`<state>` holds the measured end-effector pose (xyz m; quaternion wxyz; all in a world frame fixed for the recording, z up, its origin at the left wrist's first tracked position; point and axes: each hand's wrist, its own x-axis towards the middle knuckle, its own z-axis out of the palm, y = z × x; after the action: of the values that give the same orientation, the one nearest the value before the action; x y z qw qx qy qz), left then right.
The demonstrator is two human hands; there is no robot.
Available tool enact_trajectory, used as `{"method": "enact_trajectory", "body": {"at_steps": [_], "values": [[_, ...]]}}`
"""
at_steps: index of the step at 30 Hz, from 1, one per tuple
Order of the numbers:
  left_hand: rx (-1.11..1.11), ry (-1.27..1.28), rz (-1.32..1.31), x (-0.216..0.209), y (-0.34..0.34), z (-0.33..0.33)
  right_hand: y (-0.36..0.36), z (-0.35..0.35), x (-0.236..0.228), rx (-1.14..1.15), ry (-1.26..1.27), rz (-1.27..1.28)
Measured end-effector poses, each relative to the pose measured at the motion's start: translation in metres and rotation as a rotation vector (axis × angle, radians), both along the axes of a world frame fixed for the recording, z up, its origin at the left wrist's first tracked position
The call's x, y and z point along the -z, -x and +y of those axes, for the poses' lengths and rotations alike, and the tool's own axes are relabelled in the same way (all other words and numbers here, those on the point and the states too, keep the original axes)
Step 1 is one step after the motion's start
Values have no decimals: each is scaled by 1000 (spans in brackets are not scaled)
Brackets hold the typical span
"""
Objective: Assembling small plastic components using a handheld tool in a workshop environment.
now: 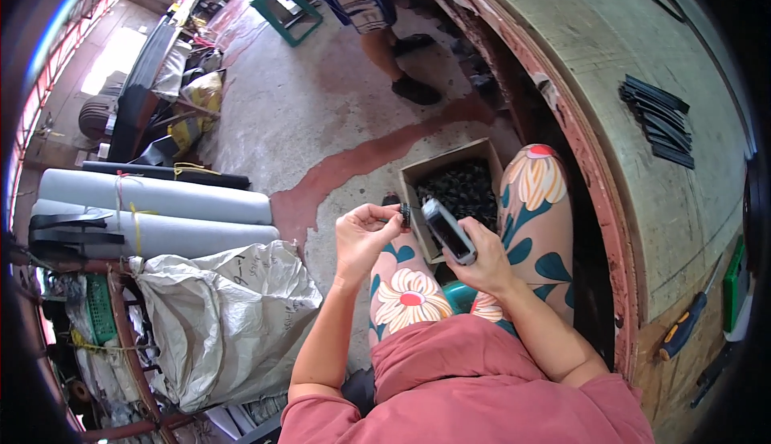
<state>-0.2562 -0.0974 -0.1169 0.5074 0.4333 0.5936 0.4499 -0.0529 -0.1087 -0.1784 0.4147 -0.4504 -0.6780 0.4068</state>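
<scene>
My left hand (pixel 359 239) pinches a small black piece (pixel 405 217) between thumb and fingertips, above my left thigh. Just to its right, my right hand (pixel 486 262) is wrapped round a grey-and-black handheld tool (pixel 450 232). The tool tilts up toward the black piece with its pale tip close to it; whether they touch, I cannot tell. Beyond both hands, an open box (pixel 434 160) on the floor holds many small black pieces (pixel 459 193). My hands and the tool hide part of the box's near side.
On the right, a wooden worktable (pixel 598 59) carries black strips (pixel 658 119) and a screwdriver (pixel 683 327). Grey rolls (pixel 173 199) and a white sack (pixel 229 319) lie at left. Farther off, another person (pixel 353 2) stands near a green stool (pixel 285 10).
</scene>
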Motion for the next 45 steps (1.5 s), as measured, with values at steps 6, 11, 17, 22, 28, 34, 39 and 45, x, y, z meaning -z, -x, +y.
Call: {"method": "enact_trajectory", "body": {"at_steps": [6, 11, 17, 22, 28, 34, 39, 45], "values": [[73, 8, 131, -35, 26, -2, 6, -3, -3, -151, -154, -165], [158, -3, 304, -38, 24, -7, 8, -3, -2, -170, -214, -152], [229, -67, 424, -45, 18, -6, 7, -3, -3, -172, -238, -158], [269, -82, 432, -47, 18, -6, 6, -3, -5, -172, -254, -153], [319, -118, 463, -52, 15, -6, 7, -3, -2, -171, -288, -176], [340, -145, 487, -57, 13, -5, 7, -3, -5, -153, -318, -155], [363, -155, 505, -58, 13, -3, 7, -2, -2, -162, -290, -132], [310, -114, 361, -58, 8, 0, 5, -3, 1, -141, -244, -122]]}}
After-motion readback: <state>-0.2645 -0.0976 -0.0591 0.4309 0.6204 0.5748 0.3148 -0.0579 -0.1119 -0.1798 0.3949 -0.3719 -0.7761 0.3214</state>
